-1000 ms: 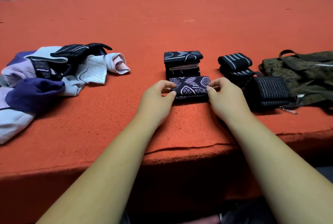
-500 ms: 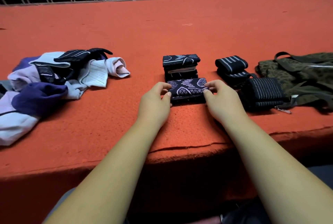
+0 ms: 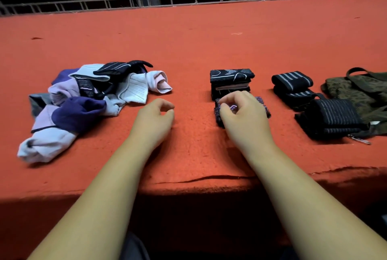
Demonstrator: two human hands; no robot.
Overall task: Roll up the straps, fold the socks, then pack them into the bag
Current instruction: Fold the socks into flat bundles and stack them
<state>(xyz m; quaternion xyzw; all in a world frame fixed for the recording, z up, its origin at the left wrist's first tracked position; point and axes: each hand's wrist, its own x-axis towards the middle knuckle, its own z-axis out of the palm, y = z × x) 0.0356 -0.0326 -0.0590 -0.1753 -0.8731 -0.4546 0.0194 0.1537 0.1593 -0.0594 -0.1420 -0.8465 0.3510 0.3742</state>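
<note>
Fingers (image 3: 227,100) of the right hand (image 3: 245,113) grip the folded sock (image 3: 262,102), just before the stack (image 3: 231,80) (left hand (image 3: 155,117) slack, farther).

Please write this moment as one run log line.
left hand: holds nothing | right hand: grips folded black patterned fabric sock | olive fabric bag: far right

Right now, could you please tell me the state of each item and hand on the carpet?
Left hand: loosely curled, holding nothing.
Right hand: grips the patterned sock.
Folded socks: stacked.
Loose socks: unfolded, heaped.
Rolled straps: rolled, outside the bag.
Bag: lying flat; open or closed unclear.
</note>
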